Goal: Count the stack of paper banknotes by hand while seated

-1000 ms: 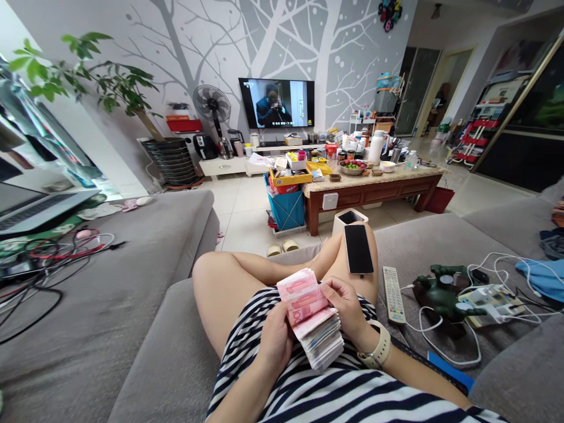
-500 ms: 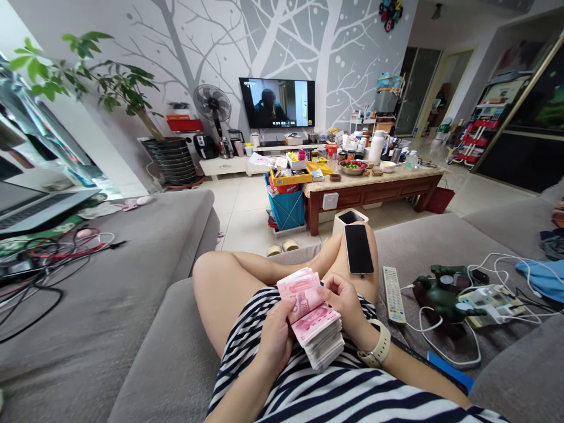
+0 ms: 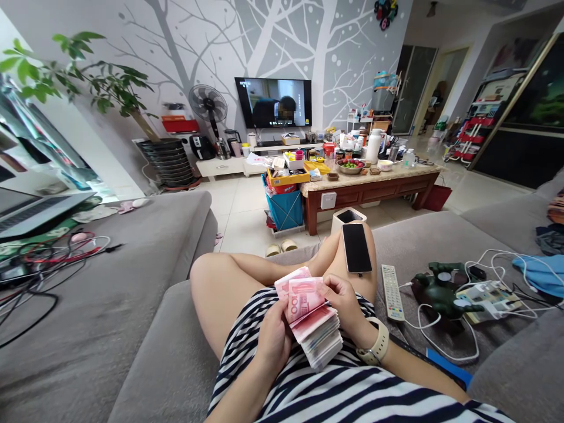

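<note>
A thick folded stack of pink banknotes rests over my lap on striped cloth. My left hand is closed round its left side, with the thumb on the notes. Between the thumb and fingers of my right hand is the right edge of an upper banknote, which reads 100. This note is lifted and bent away from the stack. Other notes fan out behind it at the upper left. A pale watch sits on my right wrist. The lower fingers of my left hand are hidden under the stack.
A phone lies on my right thigh. To the right, on the sofa, are a remote control, a dark green object and white cables. Black cables tangle at the left. A crowded low table stands ahead.
My right hand has pulled the upper note's edge a little to the right and turned it over the stack. The notes behind now show more separately. The view has shifted slightly.
</note>
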The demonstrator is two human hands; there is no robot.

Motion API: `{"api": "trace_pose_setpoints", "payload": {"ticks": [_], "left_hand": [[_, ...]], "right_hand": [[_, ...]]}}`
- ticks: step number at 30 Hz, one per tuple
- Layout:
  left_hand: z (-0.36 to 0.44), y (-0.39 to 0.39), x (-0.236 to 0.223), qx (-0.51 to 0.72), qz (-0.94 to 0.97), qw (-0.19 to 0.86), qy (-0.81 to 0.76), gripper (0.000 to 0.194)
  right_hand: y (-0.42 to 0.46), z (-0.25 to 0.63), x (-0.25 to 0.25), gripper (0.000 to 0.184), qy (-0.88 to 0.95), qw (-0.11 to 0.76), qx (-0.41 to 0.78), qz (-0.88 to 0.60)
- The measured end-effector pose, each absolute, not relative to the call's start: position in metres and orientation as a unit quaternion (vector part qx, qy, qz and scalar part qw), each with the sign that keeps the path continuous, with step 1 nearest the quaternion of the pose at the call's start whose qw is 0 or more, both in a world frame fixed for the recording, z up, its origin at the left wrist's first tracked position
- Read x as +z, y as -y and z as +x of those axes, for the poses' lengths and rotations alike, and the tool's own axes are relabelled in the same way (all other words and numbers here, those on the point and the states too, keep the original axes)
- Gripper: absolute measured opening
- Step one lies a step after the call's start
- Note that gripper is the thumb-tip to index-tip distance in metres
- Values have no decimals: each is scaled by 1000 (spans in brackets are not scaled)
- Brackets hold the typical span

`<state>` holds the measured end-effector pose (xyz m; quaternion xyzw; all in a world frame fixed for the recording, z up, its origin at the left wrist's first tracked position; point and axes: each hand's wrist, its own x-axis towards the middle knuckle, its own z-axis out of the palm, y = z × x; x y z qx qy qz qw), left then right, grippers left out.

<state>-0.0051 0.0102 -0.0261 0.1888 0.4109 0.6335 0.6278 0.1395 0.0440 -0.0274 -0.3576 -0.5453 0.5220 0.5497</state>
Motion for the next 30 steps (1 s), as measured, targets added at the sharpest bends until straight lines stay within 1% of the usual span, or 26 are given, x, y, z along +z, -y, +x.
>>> {"api": "trace_pose_setpoints", "payload": {"ticks": [4, 8, 15, 30], "left_hand": [[-4, -10, -23, 619, 211, 637, -408, 18], [-5, -8, -22, 616, 244, 620, -420, 16], [-5, -8, -23, 620, 232, 614, -431, 18], [-6, -9, -26, 621, 253, 610, -422, 21]], "right_hand": [[-42, 140, -25, 32, 539, 550, 541, -339], [-40, 140, -24, 28, 525, 551, 560, -329], [-40, 139, -25, 21, 516, 556, 564, -325], [-37, 139, -20, 24, 521, 554, 560, -328]]}}
